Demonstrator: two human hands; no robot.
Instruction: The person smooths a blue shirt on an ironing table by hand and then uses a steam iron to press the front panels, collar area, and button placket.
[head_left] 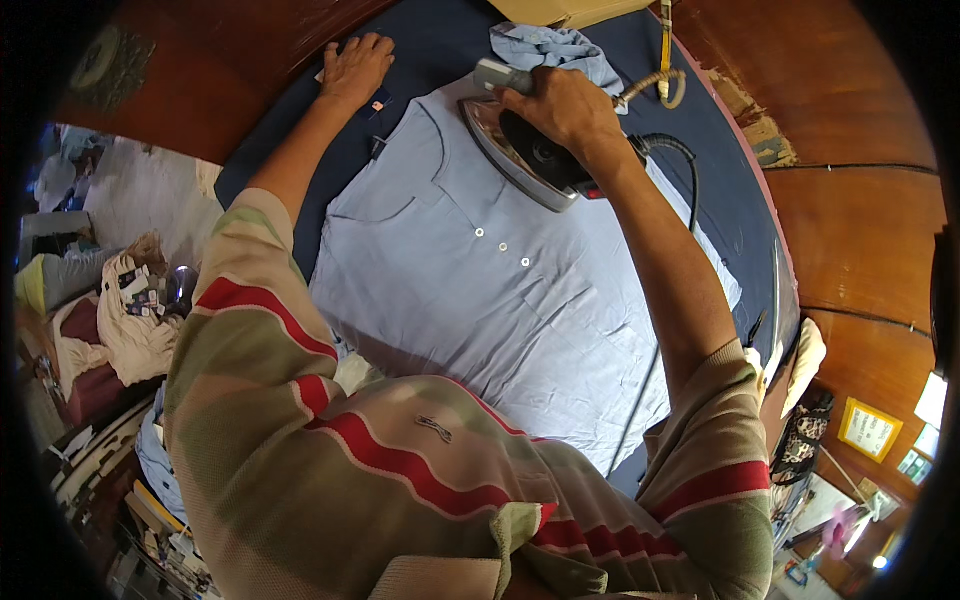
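A light blue garment [400,260] with a notched neckline and three pale buttons lies spread on a navy-covered ironing surface [290,190]. Creases run across its lower part. My right hand [575,108] is wrapped around the handle of an iron [515,150], whose soleplate rests on the garment's far right shoulder area. Beyond the neckline at the far left, my left hand [357,72] lies on the navy cover with its fingers apart. A small pinkish tag [378,105] sits close to that hand.
A crumpled blue cloth [555,48] lies beyond the iron, near a ribbed hose [655,85]. A black cord [680,150] loops off to the right. Wooden panels [850,90] border the surface. Piled clothes [135,310] stand at left.
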